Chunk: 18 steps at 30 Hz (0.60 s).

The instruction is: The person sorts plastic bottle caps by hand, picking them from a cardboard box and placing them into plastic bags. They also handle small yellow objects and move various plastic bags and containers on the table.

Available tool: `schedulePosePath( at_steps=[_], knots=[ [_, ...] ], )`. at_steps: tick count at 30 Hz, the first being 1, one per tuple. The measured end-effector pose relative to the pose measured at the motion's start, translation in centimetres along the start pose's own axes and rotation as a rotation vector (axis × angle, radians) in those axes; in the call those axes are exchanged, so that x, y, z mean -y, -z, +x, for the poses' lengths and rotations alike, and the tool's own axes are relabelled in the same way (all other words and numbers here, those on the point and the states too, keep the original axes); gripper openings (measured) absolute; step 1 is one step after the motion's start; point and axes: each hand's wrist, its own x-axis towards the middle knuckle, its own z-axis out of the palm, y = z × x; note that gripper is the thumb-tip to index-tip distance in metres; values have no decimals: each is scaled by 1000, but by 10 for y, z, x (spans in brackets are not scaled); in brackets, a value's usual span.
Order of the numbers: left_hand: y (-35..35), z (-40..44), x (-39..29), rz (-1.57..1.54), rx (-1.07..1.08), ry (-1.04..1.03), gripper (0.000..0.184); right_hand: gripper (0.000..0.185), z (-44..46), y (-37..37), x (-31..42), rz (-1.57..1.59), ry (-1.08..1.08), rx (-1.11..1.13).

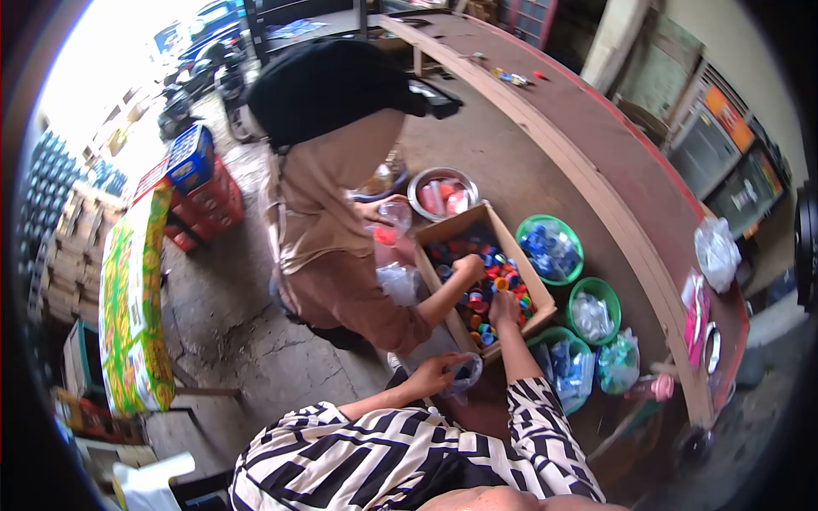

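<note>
A cardboard box [535, 271] full of loose bottle caps [501, 274] in red, blue, orange and other colours stands before me. Over its near right part, my right hand [504, 308] reaches down among the caps, fingers drawn together; whatever they pinch is hidden. My left hand [433, 376] is closed around a clear plastic container [468, 371], its round rim facing the box. Across from it, a co-worker's hand [468, 269] also dips into the caps. That person's other hand [375, 213] holds a clear container [394, 218] with something red inside.
Green baskets [596, 310] holding plastic bags stand right of the box. A metal bowl [444, 194] with red and clear items sits behind it. The co-worker [341, 204] sits close on the left. A long wooden rail [588, 175] runs along the right. Stacked crates [200, 192] stand farther left.
</note>
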Motion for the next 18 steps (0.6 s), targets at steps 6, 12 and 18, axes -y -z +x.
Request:
schedulePosePath(
  at_steps=[6, 12, 18],
  knots=[
    [-9, -10, -7, -7, -68, -50, 55, 17, -17, 7, -28, 342, 126, -130],
    [-18, -20, -6, 53, -83, -115, 55, 15, -48, 23, -36, 790, 177, -194],
    [-32, -23, 1, 65, -126, -138, 54, 19, -87, 34, -34, 894, 263, -332]
  ],
)
